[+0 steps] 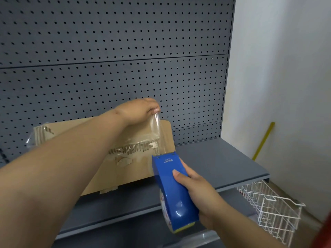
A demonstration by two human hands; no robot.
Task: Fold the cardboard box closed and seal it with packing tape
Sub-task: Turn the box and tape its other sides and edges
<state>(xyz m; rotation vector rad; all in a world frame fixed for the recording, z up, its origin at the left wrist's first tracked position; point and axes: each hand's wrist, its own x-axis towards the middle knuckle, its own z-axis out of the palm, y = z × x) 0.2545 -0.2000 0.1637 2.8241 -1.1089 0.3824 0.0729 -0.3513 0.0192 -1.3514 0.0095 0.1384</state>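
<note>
A brown cardboard box (136,169) stands on the grey shelf (223,163), its surface torn and marked by old tape. My right hand (200,192) grips a blue tape dispenser (173,190) just in front of the box's right end. A strip of clear packing tape (156,133) runs up from the dispenser's front edge. My left hand (141,110) pinches the free end of that strip above the box, near its top right corner. My left forearm crosses over and hides much of the box.
A grey pegboard panel (114,51) rises behind the shelf. A white wire basket (272,210) hangs below the shelf's right end. A yellow stick (264,140) leans against the white wall at the right. A lower shelf edge (125,228) runs beneath.
</note>
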